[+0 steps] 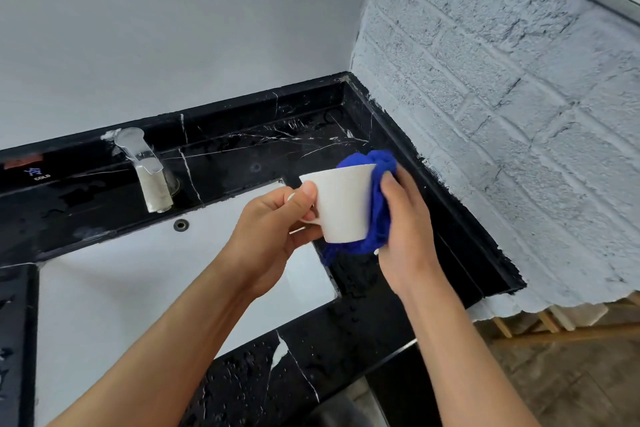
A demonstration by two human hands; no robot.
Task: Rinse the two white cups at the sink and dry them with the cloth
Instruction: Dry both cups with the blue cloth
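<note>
I hold a white cup (pixel 341 206) by its handle in my left hand (pixel 273 236), thumb pressed on top of the handle and fingers curled under it. The cup is tilted a little, its mouth up and toward the wall, its narrow base down toward me. It hangs in the air over the right edge of the white sink basin (pixel 138 288) and the black marble counter (pixel 311 357).

My right hand (pixel 405 236) grips a bunched blue cloth (pixel 377 218) and presses it against the right side of the cup. The cloth wraps from the rim down past the base, and part of it pokes up behind the rim; I cannot tell whether any of it is inside the cup. A loose corner dangles below the base.

Water drops bead on the counter near the front edge and by the sink's right side. The chrome faucet (pixel 147 170) stands behind the basin at the left, beside a label reading COLD (pixel 42 177). A painted brick wall (pixel 502 114) rises on the right. I see only this one cup.
</note>
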